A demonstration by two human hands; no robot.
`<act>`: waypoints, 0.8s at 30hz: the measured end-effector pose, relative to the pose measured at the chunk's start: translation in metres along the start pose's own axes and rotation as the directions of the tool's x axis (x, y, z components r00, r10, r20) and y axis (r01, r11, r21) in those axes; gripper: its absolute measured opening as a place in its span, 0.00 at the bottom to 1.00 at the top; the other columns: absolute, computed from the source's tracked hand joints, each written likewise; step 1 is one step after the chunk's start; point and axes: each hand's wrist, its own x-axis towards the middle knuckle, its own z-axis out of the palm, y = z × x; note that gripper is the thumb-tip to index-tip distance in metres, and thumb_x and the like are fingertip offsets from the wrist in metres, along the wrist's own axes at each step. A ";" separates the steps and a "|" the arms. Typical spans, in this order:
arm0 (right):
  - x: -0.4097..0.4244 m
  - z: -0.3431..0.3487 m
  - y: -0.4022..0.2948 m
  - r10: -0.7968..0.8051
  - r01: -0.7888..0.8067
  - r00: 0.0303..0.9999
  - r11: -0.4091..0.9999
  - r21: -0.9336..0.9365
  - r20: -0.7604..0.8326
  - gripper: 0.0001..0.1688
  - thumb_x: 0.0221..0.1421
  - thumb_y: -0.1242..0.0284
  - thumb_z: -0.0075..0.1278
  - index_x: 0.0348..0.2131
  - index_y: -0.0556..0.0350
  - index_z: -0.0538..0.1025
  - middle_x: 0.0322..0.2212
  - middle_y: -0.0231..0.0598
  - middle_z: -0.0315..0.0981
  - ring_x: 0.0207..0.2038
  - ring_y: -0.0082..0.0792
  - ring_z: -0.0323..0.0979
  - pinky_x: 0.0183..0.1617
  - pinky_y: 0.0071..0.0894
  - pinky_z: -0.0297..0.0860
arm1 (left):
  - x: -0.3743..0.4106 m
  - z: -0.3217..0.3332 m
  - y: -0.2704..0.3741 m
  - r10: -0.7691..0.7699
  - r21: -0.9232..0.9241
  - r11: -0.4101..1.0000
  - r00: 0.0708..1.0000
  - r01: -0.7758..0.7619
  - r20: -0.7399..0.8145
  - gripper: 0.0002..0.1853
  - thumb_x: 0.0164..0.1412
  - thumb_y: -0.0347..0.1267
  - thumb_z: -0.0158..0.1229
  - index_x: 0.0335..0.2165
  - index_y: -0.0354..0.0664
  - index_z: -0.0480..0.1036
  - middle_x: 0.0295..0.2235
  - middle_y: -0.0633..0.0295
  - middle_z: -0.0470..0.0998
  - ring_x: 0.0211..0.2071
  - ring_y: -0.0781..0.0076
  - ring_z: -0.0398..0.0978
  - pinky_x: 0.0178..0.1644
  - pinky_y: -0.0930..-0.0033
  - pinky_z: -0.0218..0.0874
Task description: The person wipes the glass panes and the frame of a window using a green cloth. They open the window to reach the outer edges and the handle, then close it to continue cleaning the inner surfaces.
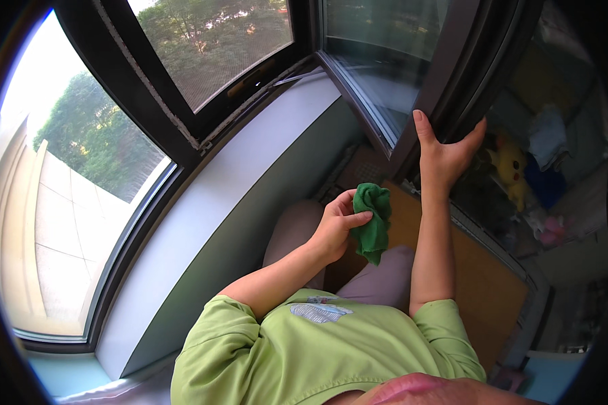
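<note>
My left hand pinches a bunched green cloth between thumb and fingers, in front of my chest. The cloth's lower end hangs loose. To the right, my right hand grips the dark frame of an inward-swung window sash. Its thumb lies on the near face, and the other fingers are mostly hidden behind the frame. The sash's glass pane reflects the surroundings. A metal stay arm runs from the sash towards the fixed window frame. The cloth is apart from the sash.
A white windowsill runs along my left below a screened opening and a larger fixed pane. An orange-brown board or mat lies below my right arm. A yellow plush toy shows at the right, perhaps through glass or reflected.
</note>
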 end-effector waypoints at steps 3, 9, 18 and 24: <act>-0.013 0.002 -0.010 -0.034 0.035 0.999 0.999 -0.033 0.014 0.58 0.37 0.54 0.68 0.56 0.70 0.56 0.50 0.56 0.60 0.53 0.49 0.61 0.57 0.43 0.58 | -0.005 -0.002 0.002 -0.021 0.009 1.000 1.000 0.021 0.020 0.21 0.51 0.18 0.57 0.46 0.36 0.65 0.41 0.59 0.75 0.42 0.67 0.74 0.49 0.63 0.66; -0.053 0.013 -0.050 -0.114 0.106 0.986 0.992 0.073 0.123 0.51 0.42 0.61 0.66 0.56 0.68 0.56 0.49 0.57 0.59 0.51 0.53 0.62 0.55 0.42 0.60 | -0.005 -0.011 0.000 0.009 0.006 1.000 1.000 -0.009 0.000 0.22 0.51 0.16 0.55 0.46 0.35 0.66 0.38 0.62 0.75 0.41 0.71 0.74 0.47 0.69 0.66; -0.088 0.048 -0.104 -0.340 0.196 0.881 0.895 0.400 0.329 0.42 0.48 0.69 0.57 0.56 0.71 0.56 0.46 0.57 0.60 0.44 0.53 0.60 0.49 0.47 0.60 | -0.019 -0.029 0.024 0.111 0.018 0.994 0.968 -0.110 -0.225 0.23 0.63 0.35 0.49 0.54 0.39 0.59 0.50 0.59 0.67 0.50 0.69 0.68 0.52 0.66 0.61; -0.099 0.073 -0.125 -0.442 0.191 0.808 0.822 0.537 0.389 0.47 0.45 0.70 0.55 0.59 0.71 0.52 0.50 0.60 0.54 0.45 0.50 0.57 0.51 0.45 0.57 | -0.034 -0.051 0.033 0.314 0.094 0.949 0.884 -0.301 -0.346 0.25 0.66 0.44 0.43 0.56 0.43 0.56 0.52 0.60 0.63 0.53 0.68 0.62 0.56 0.65 0.55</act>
